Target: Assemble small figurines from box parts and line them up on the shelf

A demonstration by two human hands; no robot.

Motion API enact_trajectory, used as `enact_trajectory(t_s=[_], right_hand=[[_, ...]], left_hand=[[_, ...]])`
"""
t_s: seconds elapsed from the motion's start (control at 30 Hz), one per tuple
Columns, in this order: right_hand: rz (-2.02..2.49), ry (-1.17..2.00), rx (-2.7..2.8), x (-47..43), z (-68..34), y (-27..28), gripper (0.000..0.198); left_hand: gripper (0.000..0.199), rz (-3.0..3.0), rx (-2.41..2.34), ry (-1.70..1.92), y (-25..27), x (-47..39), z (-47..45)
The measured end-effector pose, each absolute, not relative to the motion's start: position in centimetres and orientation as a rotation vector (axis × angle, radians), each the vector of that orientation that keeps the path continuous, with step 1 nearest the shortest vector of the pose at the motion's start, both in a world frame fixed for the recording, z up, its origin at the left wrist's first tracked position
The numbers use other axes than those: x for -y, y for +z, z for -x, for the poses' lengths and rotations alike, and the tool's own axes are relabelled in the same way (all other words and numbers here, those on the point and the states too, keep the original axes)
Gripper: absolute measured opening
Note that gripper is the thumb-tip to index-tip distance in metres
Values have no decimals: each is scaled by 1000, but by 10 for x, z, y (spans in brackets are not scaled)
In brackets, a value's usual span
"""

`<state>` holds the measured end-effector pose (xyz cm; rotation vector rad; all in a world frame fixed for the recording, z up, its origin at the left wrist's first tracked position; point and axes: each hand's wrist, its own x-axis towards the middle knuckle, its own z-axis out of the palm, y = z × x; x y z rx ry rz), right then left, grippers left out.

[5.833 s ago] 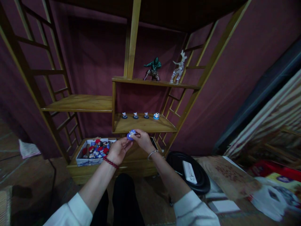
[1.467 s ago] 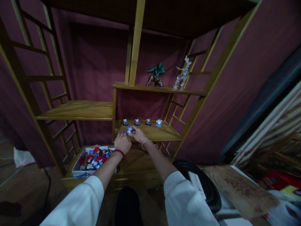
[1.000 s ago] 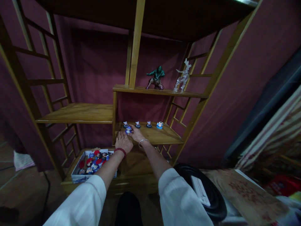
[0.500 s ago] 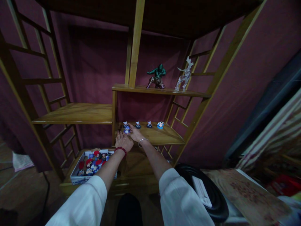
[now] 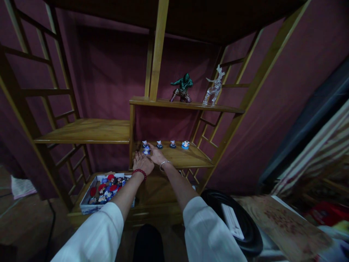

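A small purple-and-white figurine (image 5: 147, 150) stands upright near the front left of the lower right shelf (image 5: 188, 158). My right hand (image 5: 157, 156), with a silver bangle at the wrist, has its thumb and index finger at the right side of this figurine. To the left, my left hand (image 5: 143, 163) wears a red bead bracelet; its fingers are spread at the shelf's front edge, close beside the figurine. Behind stands a dark-based figurine (image 5: 144, 144). Along the same row are another dark-based figurine (image 5: 159, 145), a third (image 5: 172, 144) and a blue-based figurine (image 5: 185, 145).
A box (image 5: 91, 208) full of figurines with red and blue parts sits low on the left. On the shelf above stand a green-and-bronze crouching statue (image 5: 183, 88) and a clear deer statue (image 5: 214, 87). A black round object (image 5: 252, 233) lies at lower right.
Both hands stay at the purple-and-white figurine, almost unmoved. The view has shifted very slightly.
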<state>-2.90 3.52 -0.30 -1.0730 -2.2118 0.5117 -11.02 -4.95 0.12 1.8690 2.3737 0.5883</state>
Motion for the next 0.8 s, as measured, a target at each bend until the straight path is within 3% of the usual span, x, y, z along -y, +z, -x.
enact_trajectory(t_s=[0.8], right_hand=[[1143,440,2250,-30,28,1,50]], left_hand=[[59,-1930,-2405,628,-2,54,109]])
